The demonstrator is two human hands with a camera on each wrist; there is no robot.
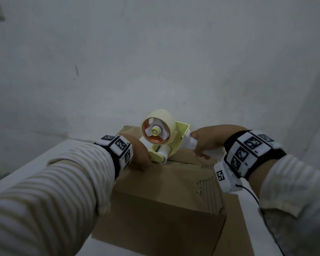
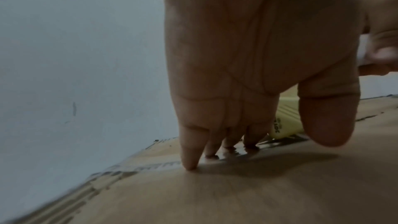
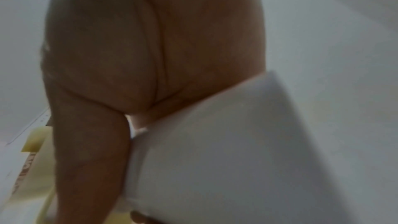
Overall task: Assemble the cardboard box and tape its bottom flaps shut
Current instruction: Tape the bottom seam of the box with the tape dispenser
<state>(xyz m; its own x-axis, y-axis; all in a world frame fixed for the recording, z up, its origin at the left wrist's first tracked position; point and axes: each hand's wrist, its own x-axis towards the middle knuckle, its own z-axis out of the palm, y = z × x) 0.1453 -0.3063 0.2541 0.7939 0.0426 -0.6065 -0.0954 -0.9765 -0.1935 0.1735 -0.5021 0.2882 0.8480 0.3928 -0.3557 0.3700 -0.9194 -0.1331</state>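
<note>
The right hand [image 1: 201, 143] grips the yellow plastic tape dispenser [image 1: 163, 139] by its white handle; the left hand's straight fingers [image 2: 189, 156] press the light, yielding brown cardboard box [image 1: 161, 196].

Brown corrugated cardboard box [image 1: 161, 183], assembled, standing on a white surface with closed flaps facing up; printed markings along far edge. Pale yellow plastic tape dispenser with white handle [image 1: 166, 143] sits tilted on the box's top near the far edge, roller end touching cardboard. Clear tape roll [image 1: 156, 126] mounted on it, glossy strip lying on the flaps.
</note>
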